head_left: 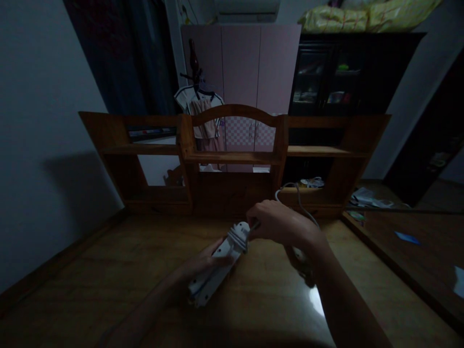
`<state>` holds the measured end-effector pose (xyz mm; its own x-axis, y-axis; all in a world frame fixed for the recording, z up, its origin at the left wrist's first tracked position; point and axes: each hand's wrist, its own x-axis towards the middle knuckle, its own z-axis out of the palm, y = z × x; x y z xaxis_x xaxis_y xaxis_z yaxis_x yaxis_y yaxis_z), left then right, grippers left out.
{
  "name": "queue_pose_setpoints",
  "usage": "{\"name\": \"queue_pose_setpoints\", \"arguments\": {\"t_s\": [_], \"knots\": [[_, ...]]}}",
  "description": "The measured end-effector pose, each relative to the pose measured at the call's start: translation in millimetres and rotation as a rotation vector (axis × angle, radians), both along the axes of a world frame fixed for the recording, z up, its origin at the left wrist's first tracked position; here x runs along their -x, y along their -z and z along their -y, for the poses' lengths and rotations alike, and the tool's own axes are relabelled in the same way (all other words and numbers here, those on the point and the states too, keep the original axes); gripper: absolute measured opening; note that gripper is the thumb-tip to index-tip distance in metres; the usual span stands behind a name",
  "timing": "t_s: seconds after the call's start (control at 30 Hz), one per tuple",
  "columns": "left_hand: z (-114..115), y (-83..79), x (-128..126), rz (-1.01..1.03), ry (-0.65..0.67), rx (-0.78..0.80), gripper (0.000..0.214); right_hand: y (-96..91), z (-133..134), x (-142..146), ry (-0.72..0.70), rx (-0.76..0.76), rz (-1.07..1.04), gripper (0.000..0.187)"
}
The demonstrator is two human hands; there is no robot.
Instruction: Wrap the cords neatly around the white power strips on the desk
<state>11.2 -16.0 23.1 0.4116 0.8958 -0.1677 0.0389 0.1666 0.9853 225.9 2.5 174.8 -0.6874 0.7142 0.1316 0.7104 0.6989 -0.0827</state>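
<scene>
A long white power strip (218,271) is held tilted above the wooden surface, its upper end pointing away to the right. My left hand (213,258) is closed around its middle, thumb across the top. Grey-white cord (237,238) is wound round the strip's upper end. My right hand (270,220) pinches the cord just beside that end, its fingers partly hidden behind the knuckles. A loose loop of the cord (299,195) rises behind my right wrist. Beneath my right forearm lies a brownish and white object (301,263), partly covered and too dark to name.
A wooden shelf unit (232,157) stands at the far edge of the wooden surface (145,256). White items (312,182) sit in its right compartment. At right, a raised edge (398,270) borders a brown surface with a blue card (406,237). A wall (47,145) rises at left.
</scene>
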Motion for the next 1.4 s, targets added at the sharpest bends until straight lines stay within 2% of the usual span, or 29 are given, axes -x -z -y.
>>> {"name": "queue_pose_setpoints", "arguments": {"t_s": [0.07, 0.13, 0.27, 0.33, 0.47, 0.57, 0.67, 0.8, 0.93, 1.03, 1.13, 1.23, 1.4], "knots": [[8.3, -1.7, -5.1, 0.023, 0.143, 0.077, 0.059, 1.9, -0.2, -1.4, -0.063, 0.064, -0.016, 0.017], [15.0, -2.0, -7.3, -0.019, 0.24, 0.09, 0.057, 7.1, -2.0, 2.1, -0.144, 0.117, -0.027, 0.02], [20.7, -5.1, -2.1, -0.269, 0.312, -0.074, 0.047, 21.1, -14.9, 13.6, -0.29, 0.303, -0.069, 0.034], [21.7, -8.6, 1.0, -0.308, 0.365, -0.087, 0.047, 29.6, -26.5, 17.8, -0.338, 0.412, -0.089, 0.039], [20.9, -9.8, 4.8, -0.172, 0.484, 0.082, 0.053, 54.8, -56.3, 23.2, -0.378, 0.578, -0.148, 0.044], [14.7, -1.2, 9.3, -0.069, 0.493, 0.096, 0.065, 78.9, -80.0, 24.6, -0.376, 0.734, -0.172, 0.043], [5.4, 11.5, 13.5, 0.047, 0.387, 0.061, 0.069, 99.1, -100.2, 21.3, -0.345, 0.787, -0.256, 0.039], [-3.4, 21.9, 12.0, 0.168, 0.24, 0.024, 0.053, 114.9, -117.2, 13.8, -0.267, 0.783, -0.428, 0.031], [-4.5, 16.6, 4.3, 0.113, 0.134, -0.099, 0.044, 124.7, -121.9, 13.4, -0.229, 0.764, -0.444, 0.02], [-4.9, 10.0, 1.0, 0.133, 0.031, -0.155, 0.041, 129.7, -121.9, 16.5, -0.196, 0.732, -0.433, 0.02], [-10.1, 11.2, 4.0, 0.189, -0.171, -0.171, 0.038, 131.7, -121.8, 20.3, -0.188, 0.701, -0.386, 0.028], [-18.6, 18.9, 11.1, 0.197, -0.386, -0.141, 0.039, 129.2, -119.5, 25.4, -0.183, 0.628, -0.352, 0.032], [-24.8, 22.5, 18.3, 0.158, -0.528, -0.109, 0.046, 108.7, -104.9, 28.6, -0.161, 0.432, -0.361, 0.027]]}}
